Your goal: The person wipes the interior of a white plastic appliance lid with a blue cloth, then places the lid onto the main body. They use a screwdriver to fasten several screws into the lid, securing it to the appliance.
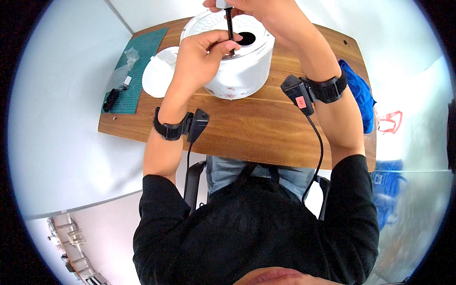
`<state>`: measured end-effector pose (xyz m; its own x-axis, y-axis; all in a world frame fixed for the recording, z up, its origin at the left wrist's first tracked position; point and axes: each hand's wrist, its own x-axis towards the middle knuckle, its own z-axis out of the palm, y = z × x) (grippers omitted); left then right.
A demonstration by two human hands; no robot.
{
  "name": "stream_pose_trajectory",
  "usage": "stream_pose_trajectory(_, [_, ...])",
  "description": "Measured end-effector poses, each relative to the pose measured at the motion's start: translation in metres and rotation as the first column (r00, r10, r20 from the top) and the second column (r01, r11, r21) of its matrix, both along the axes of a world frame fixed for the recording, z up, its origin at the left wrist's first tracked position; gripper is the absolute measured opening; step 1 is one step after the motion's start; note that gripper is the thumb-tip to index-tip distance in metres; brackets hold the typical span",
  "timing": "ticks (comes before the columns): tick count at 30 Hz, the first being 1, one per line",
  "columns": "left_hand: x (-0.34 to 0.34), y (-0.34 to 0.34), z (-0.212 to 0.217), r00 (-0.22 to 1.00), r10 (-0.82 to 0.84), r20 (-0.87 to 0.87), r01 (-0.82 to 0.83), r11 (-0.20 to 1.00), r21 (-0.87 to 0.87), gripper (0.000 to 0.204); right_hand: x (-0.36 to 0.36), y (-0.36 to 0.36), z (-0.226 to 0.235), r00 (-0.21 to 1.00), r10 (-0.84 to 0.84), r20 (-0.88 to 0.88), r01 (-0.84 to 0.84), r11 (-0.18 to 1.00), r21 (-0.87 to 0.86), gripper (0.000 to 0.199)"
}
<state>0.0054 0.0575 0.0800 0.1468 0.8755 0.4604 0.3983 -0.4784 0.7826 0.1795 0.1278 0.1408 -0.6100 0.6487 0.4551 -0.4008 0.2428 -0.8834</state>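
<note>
At the far side of the table stands a round white drum-shaped appliance (242, 78) with a flower print low on its wall and a dark round opening in its top. My right hand (261, 8) is closed around the pale handle of a screwdriver (229, 21), partly cut off by the upper edge. The black shaft points down, and its tip is at the near rim of the appliance. My left hand (202, 57) pinches the lower shaft between thumb and fingers, just above that rim. Whether a screw sits under the tip is hidden.
A white round lid (156, 78) lies left of the appliance, partly behind my left forearm. Beyond it, a green cutting mat (130, 90) bears a clear plastic bag (124, 64) and a black cable (112, 98). Blue cloth (358, 95) lies at the wooden table's right edge.
</note>
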Motion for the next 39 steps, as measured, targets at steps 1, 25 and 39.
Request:
stream_pose_trajectory(1, [0.000,0.000,-0.002,0.999,-0.013,0.031,0.012,1.000,0.013,0.014,0.000,-0.003,0.003,0.997,-0.063,0.039,0.062,0.998,0.027,0.027])
stream_pose_trajectory(25, [-0.001,0.002,0.000,0.996,0.024,-0.091,-0.017,0.997,0.077,0.018,-0.002,-0.026,0.017,0.886,-0.341,0.314,0.276,0.932,0.235,0.040])
stream_pose_trajectory(39, [-0.007,0.008,-0.004,0.997,-0.025,-0.074,0.029,0.998,0.059,0.021,0.004,-0.023,0.009,0.958,-0.227,0.175,0.188,0.958,0.215,0.025])
